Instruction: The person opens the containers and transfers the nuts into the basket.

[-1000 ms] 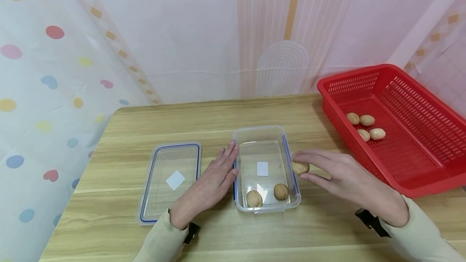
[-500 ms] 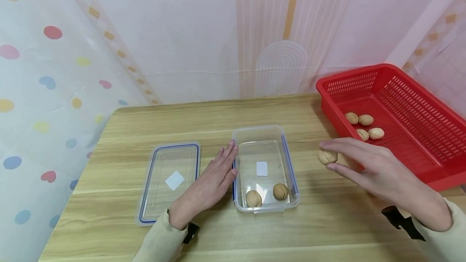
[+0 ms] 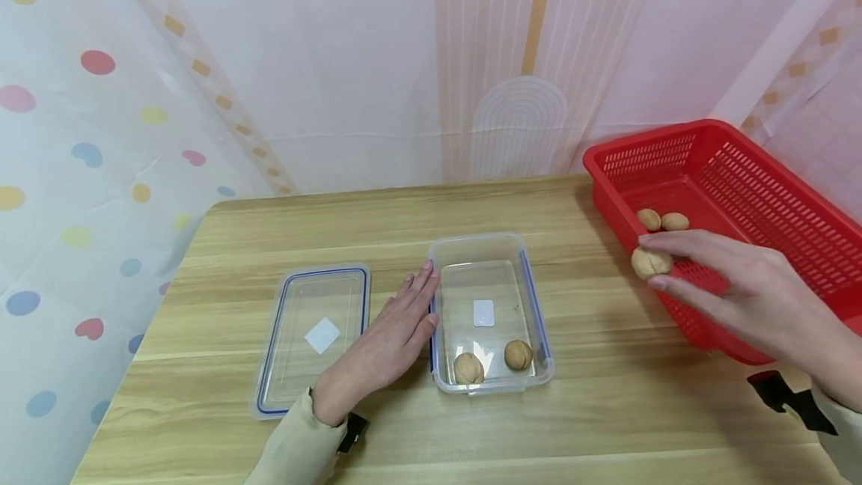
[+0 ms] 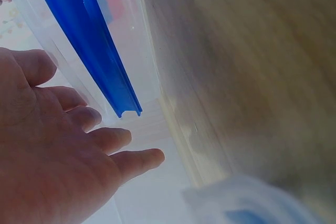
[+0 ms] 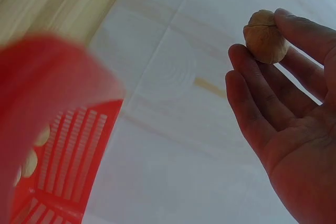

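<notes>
The red basket (image 3: 707, 208) stands right of a clear box (image 3: 481, 277), whose left wall the left hand (image 3: 387, 341) rests against, fingers extended and loosely parted; the right hand (image 3: 761, 294), thumb and fingers clamped on one walnut (image 3: 651, 264), holds it up by the basket's left rim.
</notes>
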A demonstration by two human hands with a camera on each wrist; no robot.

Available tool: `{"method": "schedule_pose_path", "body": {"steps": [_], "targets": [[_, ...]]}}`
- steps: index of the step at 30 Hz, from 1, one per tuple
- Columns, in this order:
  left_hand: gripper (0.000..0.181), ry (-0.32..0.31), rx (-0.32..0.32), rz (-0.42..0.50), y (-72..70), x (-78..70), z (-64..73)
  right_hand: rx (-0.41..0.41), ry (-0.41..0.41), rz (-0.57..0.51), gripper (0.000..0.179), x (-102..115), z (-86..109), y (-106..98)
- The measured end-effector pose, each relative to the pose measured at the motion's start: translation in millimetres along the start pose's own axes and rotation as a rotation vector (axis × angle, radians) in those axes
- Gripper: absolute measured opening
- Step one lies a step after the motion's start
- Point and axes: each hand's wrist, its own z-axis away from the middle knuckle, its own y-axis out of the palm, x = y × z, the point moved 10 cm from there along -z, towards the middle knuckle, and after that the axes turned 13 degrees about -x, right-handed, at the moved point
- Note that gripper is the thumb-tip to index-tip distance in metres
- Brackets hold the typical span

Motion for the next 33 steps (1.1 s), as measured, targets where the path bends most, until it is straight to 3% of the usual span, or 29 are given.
{"method": "schedule_pose_path", "body": {"steps": [14,18,21,33], "targets": [[0.060,-0.001,0.001,-0.005,0.0,-0.1,0.9,-0.026,0.069,0.064,0.072,-45.7,2.6,-21.3],[0.060,-0.002,0.006,-0.009,-0.6,-0.8,1.3,0.006,0.119,0.132,0.049,-59.7,4.3,-22.9],[0.060,-0.005,0.009,-0.008,-0.8,-0.9,1.5,0.027,0.152,0.167,0.068,-67.8,4.6,-23.9],[0.060,-0.004,0.002,-0.010,-0.2,0.3,1.4,0.095,0.249,0.198,0.061,-97.3,3.9,-26.5]]}}
